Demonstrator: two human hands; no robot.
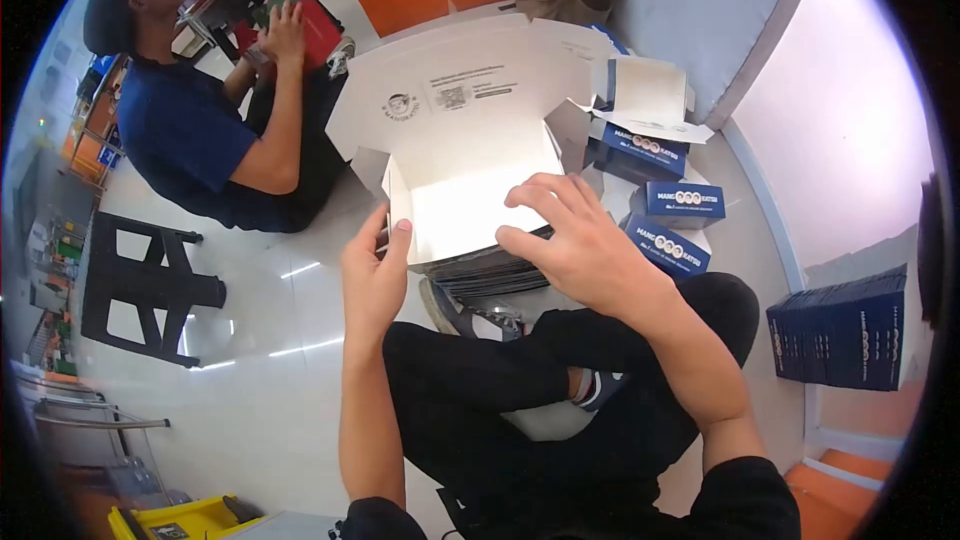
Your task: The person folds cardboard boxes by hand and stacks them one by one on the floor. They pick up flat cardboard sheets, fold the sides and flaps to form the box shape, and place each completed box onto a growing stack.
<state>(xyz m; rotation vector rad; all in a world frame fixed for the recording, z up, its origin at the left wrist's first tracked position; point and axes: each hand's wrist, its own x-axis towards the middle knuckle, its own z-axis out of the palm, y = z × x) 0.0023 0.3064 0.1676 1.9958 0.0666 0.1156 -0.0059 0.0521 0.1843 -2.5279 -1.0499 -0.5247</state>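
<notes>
A paper food box (480,175), white inside, stands partly folded in front of me with its printed lid (460,70) raised at the back. My left hand (378,270) pinches its left wall near the front corner, thumb towards the inside and fingers outside. Over the right front part is my right hand (580,240), its fingers bent and spread, thumb and index finger apart. It covers much of the right wall, and I cannot tell how firmly it touches the cardboard. Beneath the box lies a stack of flat dark cartons (490,278).
Several folded blue boxes (665,245) stand to the right, one with an open lid. A stack of flat blue cartons (840,330) leans by the right wall. At left are a black stool (150,285) and a seated person (200,130) handling a red-and-green item.
</notes>
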